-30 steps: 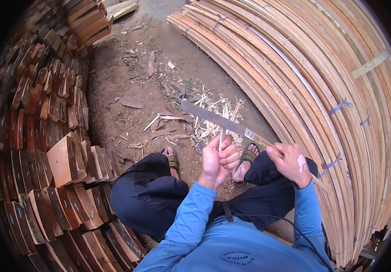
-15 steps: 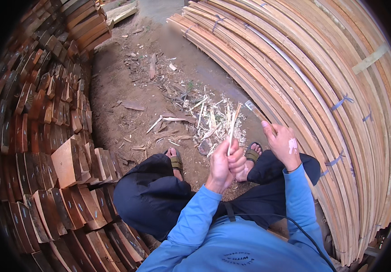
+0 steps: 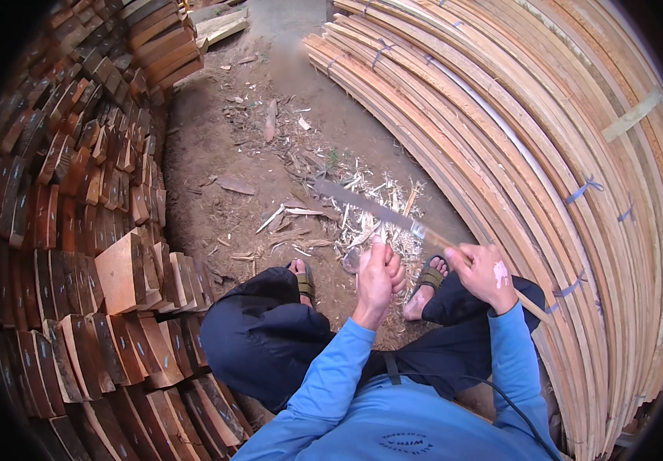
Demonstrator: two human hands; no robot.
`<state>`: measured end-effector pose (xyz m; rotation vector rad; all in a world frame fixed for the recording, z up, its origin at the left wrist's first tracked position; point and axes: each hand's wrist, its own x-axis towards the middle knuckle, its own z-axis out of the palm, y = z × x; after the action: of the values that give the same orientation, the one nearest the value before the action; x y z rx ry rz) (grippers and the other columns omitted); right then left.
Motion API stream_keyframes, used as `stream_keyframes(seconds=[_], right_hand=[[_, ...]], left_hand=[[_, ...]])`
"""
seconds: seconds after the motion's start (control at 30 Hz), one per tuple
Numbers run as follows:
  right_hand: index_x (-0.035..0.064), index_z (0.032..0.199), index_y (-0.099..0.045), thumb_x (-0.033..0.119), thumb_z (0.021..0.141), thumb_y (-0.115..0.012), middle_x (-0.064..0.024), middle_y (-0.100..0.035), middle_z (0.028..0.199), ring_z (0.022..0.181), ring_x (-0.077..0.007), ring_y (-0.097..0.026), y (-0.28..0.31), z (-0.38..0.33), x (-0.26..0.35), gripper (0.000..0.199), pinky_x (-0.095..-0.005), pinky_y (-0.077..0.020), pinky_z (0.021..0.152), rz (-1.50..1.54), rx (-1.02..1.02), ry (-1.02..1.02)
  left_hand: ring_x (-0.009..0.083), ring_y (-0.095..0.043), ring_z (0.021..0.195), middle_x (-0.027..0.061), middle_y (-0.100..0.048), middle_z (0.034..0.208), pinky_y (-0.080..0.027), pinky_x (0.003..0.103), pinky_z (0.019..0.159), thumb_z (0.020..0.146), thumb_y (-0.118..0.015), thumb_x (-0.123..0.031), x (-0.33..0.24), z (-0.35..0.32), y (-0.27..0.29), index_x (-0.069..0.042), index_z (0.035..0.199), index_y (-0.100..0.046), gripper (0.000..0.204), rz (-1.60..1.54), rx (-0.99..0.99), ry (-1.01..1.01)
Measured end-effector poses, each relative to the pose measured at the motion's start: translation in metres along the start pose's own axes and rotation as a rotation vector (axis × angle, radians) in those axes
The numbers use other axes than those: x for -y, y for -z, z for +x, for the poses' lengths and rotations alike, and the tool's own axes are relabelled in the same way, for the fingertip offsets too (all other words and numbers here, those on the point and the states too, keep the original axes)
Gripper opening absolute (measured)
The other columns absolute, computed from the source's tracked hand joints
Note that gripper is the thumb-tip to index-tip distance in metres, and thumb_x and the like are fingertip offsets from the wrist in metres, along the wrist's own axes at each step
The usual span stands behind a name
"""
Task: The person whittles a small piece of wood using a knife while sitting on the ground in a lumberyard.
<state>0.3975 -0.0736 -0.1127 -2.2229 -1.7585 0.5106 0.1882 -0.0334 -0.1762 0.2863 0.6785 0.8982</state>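
My left hand [image 3: 378, 278] is closed in a fist with the thumb on top. It grips a thin pale wooden stick [image 3: 379, 233], of which only a short end shows above the thumb; the rest is hidden by the fingers. My right hand [image 3: 483, 270] is wrapped round the long wooden handle of a knife [image 3: 374, 207]. The blade is long and grey, joined to the handle by a shiny metal collar. It reaches up and left, beyond my left fist and over the wood shavings [image 3: 356, 224] on the ground.
Stacked short timber blocks [image 3: 120, 269] rise on my left. A high pile of long curving planks [image 3: 500, 146], tied with blue strips, lines the right. Wood scraps [image 3: 301, 219] litter the dirt ground [image 3: 208, 200] between them. My sandalled feet stand apart near the shavings.
The knife has swung outward and left, its blade now stretched past my left fist. My left hand has lowered slightly, and the long stick that stood up from it shows far less.
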Motion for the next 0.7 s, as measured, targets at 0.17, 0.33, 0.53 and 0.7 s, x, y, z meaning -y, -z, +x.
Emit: stream_keyframes(seconds=[0.17, 0.33, 0.53, 0.7], right_hand=[[-0.0022, 0.074, -0.066, 0.045, 0.103, -0.059, -0.0275, -0.061, 0.068, 0.067, -0.0460, -0.062, 0.005, 0.026, -0.009, 0.056, -0.0499, -0.0466, 0.062, -0.040, -0.037, -0.103], [-0.0018, 0.074, -0.066, 0.042, 0.103, -0.059, -0.0258, -0.057, 0.064, 0.060, -0.0433, -0.057, 0.015, -0.005, 0.009, 0.053, -0.0486, -0.0437, 0.058, 0.185, 0.069, 0.051], [-0.0006, 0.072, -0.062, 0.038, 0.099, -0.065, -0.0247, -0.056, 0.063, 0.060, -0.0434, -0.058, 0.015, -0.018, 0.005, 0.047, -0.0478, -0.0444, 0.056, 0.052, 0.173, 0.060], [0.0004, 0.073, -0.063, 0.041, 0.097, -0.067, -0.0247, -0.057, 0.063, 0.061, -0.0443, -0.059, 0.006, -0.016, 0.001, 0.048, -0.0495, -0.0455, 0.057, -0.026, 0.033, 0.112]], left_hand=[[0.0061, -0.024, 0.048, -0.0074, -0.029, 0.062, -0.019, 0.026, 0.043, 0.113, -0.039, -0.044, 0.011, -0.017, -0.020, -0.016, 0.079, -0.038, 0.043, 0.115, 0.147, 0.038], [0.0051, -0.023, 0.047, -0.0067, -0.029, 0.060, -0.018, 0.025, 0.043, 0.114, -0.039, -0.041, -0.007, 0.006, 0.003, -0.015, 0.082, -0.039, 0.041, -0.125, 0.023, -0.014], [0.0052, -0.021, 0.047, -0.0061, -0.029, 0.060, -0.017, 0.025, 0.043, 0.113, -0.041, -0.043, -0.006, 0.006, 0.005, -0.015, 0.081, -0.038, 0.043, -0.136, 0.077, -0.034], [0.0056, -0.021, 0.046, -0.0055, -0.029, 0.060, -0.017, 0.026, 0.042, 0.113, -0.042, -0.045, -0.002, 0.004, 0.005, -0.015, 0.079, -0.038, 0.045, -0.082, 0.046, -0.046]])
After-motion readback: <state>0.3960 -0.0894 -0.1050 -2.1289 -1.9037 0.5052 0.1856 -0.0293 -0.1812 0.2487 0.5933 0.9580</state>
